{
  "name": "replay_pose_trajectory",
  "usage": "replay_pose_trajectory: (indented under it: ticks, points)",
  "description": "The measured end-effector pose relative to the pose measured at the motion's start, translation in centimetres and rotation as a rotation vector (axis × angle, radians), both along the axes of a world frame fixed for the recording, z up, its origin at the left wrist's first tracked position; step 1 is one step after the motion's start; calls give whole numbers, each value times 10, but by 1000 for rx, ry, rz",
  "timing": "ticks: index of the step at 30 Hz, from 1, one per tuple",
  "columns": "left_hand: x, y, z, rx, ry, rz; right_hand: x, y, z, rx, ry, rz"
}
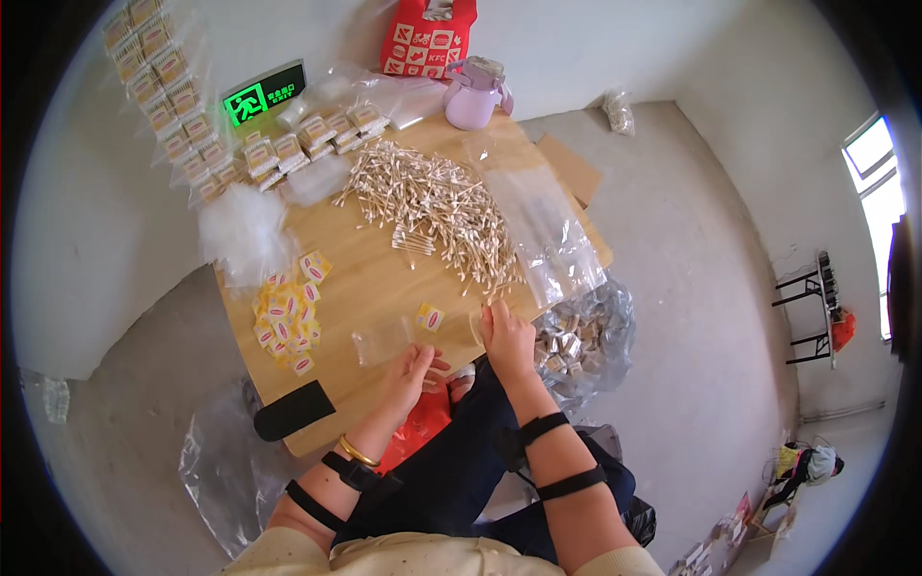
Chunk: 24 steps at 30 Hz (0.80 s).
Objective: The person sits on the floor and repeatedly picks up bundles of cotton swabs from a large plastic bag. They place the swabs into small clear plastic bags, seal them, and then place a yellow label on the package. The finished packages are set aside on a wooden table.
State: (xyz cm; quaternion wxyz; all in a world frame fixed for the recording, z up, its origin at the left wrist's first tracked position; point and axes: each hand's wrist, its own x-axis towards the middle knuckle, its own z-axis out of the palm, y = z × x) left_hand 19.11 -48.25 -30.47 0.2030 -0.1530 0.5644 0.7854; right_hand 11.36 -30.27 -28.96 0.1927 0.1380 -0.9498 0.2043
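Swabs point(437, 213) heaped beyond; right hand point(507, 338) seemingly pinching some, left hand point(411, 372) open on bag point(382, 339).

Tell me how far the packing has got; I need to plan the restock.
Done: filled packets are stacked at the table's far edge. In hand: the left hand rests on a clear bag, and the right hand is by the swabs. Left: a big swab pile, yellow sachets and empty bags.
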Motion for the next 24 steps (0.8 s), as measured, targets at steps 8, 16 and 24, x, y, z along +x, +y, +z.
replay_pose_trajectory:
  ticks: [8, 16, 24]
  points:
    - [-3, 29, -3, 10, 4, 16, 3, 7, 7, -188, -47, -96]
    - [-15, 85, 99, 673, 167, 83, 53, 1, 69, -1259, -78, -260]
    - [8, 83, 194, -55, 1000, -418, 140, 58, 123, -1586, -493, 86]
